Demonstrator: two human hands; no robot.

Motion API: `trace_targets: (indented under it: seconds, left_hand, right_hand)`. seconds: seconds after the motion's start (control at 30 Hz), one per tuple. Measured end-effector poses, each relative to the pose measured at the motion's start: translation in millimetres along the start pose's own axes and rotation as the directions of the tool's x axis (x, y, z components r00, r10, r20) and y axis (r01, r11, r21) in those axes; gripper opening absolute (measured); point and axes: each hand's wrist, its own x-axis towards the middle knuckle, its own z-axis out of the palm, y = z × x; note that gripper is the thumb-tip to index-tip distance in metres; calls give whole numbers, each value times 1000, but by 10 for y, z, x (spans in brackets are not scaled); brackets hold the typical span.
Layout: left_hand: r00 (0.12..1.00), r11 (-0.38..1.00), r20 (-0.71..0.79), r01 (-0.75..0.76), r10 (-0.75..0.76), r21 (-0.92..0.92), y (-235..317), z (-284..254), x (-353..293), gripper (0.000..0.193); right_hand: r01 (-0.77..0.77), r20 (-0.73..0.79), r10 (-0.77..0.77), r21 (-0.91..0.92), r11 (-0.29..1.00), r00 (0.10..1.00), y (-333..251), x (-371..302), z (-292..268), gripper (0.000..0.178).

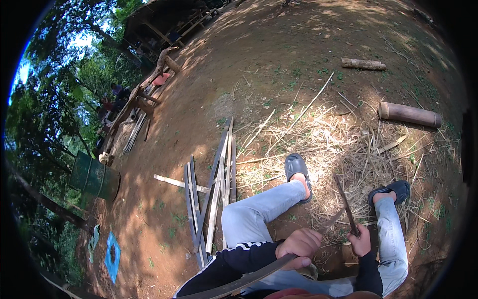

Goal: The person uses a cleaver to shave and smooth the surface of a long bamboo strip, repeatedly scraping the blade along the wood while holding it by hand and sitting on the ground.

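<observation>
My left hand [301, 245] is closed round a long dark bamboo strip [259, 275]. The strip runs from the lower edge, through my fist, to a thin end between my knees. My right hand [360, 241] is wrapped round the lower end of a long, narrow, dark knife [345, 203], its tip pointing up and away from me. The knife meets or crosses the strip's far end; I cannot tell if they touch. Beyond lie pale bamboo shavings [358, 159] between my sandalled feet. Several split bamboo slats [219, 189] lie to the left of my bent left knee.
Two cut bamboo lengths, a brown one [410, 115] and a paler one [363, 64], lie at the far right. At the left are a green drum [93, 175] and a blue sheet [112, 256]. A rough wooden bench [130, 107] and a shelter [164, 25] stand farther back.
</observation>
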Motion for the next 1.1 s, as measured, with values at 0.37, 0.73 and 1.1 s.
trace_targets:
  seconds: [0.37, 0.73, 1.1]
  left_hand:
    - [994, 991, -12, -107, 108, 75, -23, 528, -322, 40]
    - [989, 989, 56, -138, 135, 54, -28, 536, -287, 41]
    - [977, 976, 88, -201, 193, 85, 37, 518, -164, 34]
  right_hand:
    - [318, 201, -275, -230, 920, 940, -525, -114, 118, 38]
    - [515, 227, -475, -543, 663, 850, -514, -108, 43, 44]
    - [488, 240, -435, -576, 656, 868, -590, -142, 21, 42]
